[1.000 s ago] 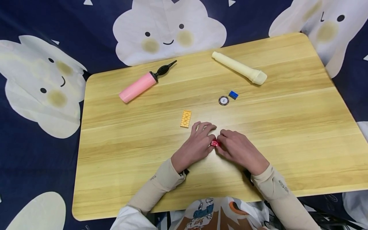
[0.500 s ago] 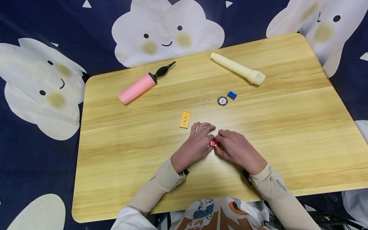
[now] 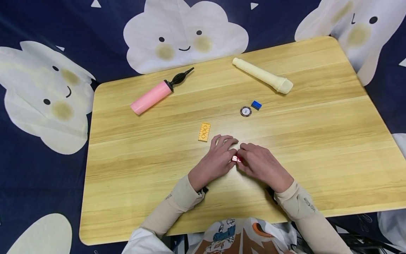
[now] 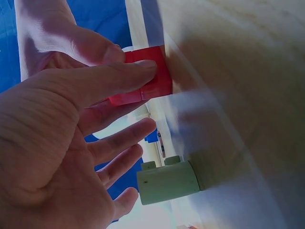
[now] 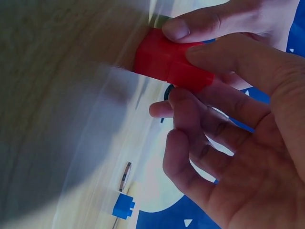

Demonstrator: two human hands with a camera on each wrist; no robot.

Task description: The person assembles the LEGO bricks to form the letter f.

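Near the front middle of the table, both hands meet at two red toy bricks, set end to end with a seam between them. My left hand pinches one between thumb and index finger; its other fingers spread out beyond. My right hand pinches the other with its thumb and fingers. In the head view, only a small red brick part shows between the hands. A pale green studded brick stands beside the left fingers in the left wrist view; the head view does not show it.
A yellow brick lies left of the left fingertips. Further back are a poker chip, a blue brick, a pink hand pump with a black nozzle and a cream microphone-shaped object. A patterned cloth hangs behind the table.
The hands hold nearly the same position on the red bricks throughout. The whole head view has shifted slightly; the things on the table stay where they were.
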